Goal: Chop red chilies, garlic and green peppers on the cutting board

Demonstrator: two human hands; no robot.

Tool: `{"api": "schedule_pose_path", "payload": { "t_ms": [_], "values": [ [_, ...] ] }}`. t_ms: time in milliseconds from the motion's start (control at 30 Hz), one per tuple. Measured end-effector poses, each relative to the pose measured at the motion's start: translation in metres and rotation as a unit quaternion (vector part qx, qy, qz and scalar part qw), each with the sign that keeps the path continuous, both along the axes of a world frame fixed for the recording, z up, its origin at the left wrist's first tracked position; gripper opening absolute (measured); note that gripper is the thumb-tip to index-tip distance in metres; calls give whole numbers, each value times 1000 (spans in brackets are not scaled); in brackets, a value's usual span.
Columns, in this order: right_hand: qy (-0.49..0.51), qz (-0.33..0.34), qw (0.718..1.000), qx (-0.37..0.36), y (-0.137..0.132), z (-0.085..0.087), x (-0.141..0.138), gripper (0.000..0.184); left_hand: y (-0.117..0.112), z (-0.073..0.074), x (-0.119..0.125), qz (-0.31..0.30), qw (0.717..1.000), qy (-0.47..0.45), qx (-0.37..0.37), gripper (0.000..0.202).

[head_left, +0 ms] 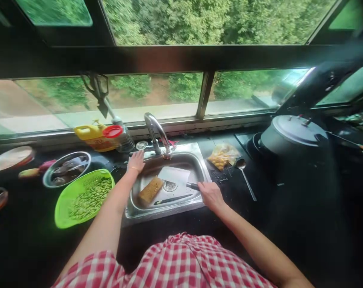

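My right hand [211, 196] is closed around the dark handle of a cleaver [174, 175], whose broad pale blade lies over the steel sink [203, 168] near its drain [170, 185]. At the sink's back left corner, my left hand [136, 162] reaches out with its fingers stretched, close to the base of the curved faucet [153, 120]. It holds nothing that I can see; whether it touches the rim I cannot tell. A brown sponge-like block [151, 190] lies in the basin's left half. In front of the drain lies a pair of dark chopsticks [173, 199].
Left of the sink stand a green basket [61, 208] of green beans, a metal bowl [45, 180] and a yellow jug [91, 138]. To the right lie a bag of yellow food [221, 157] and a spoon [246, 180]. A large lidded pot [283, 140] stands farther right.
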State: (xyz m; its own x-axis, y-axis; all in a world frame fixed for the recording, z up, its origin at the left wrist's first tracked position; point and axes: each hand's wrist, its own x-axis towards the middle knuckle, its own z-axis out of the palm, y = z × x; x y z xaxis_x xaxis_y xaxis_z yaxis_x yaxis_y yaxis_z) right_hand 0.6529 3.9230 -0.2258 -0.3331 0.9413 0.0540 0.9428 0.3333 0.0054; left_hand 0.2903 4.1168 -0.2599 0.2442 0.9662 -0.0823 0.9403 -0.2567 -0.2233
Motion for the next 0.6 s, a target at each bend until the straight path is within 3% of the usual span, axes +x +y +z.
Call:
{"api": "schedule_pose_path", "payload": {
  "t_ms": [67,167,233,300,367,433,500,600],
  "values": [
    [-14,-12,1000,-18,16,3,-16,23,1,-4,-5,20,997,-73,28,56],
    [-28,-26,999,-33,33,1,-31,24,-12,-2,29,80,954,-282,59,40],
    [-34,-41,998,-40,38,-2,-35,24,-22,2,70,130,869,-476,-34,26],
    [-40,-54,997,-46,39,-4,-37,23,-30,4,113,219,717,-643,-157,23],
    [-49,-58,996,-52,37,-5,-37,23,-36,7,147,235,657,-688,-199,20],
    [-54,-54,996,-54,34,-3,-37,22,-38,10,165,223,645,-701,-208,20],
    [-54,-53,996,-53,32,-1,-38,21,-40,12,166,211,646,-702,-211,22],
    [-42,-53,996,-53,29,3,-38,20,-49,7,145,205,682,-674,-196,25]
  ]
}}
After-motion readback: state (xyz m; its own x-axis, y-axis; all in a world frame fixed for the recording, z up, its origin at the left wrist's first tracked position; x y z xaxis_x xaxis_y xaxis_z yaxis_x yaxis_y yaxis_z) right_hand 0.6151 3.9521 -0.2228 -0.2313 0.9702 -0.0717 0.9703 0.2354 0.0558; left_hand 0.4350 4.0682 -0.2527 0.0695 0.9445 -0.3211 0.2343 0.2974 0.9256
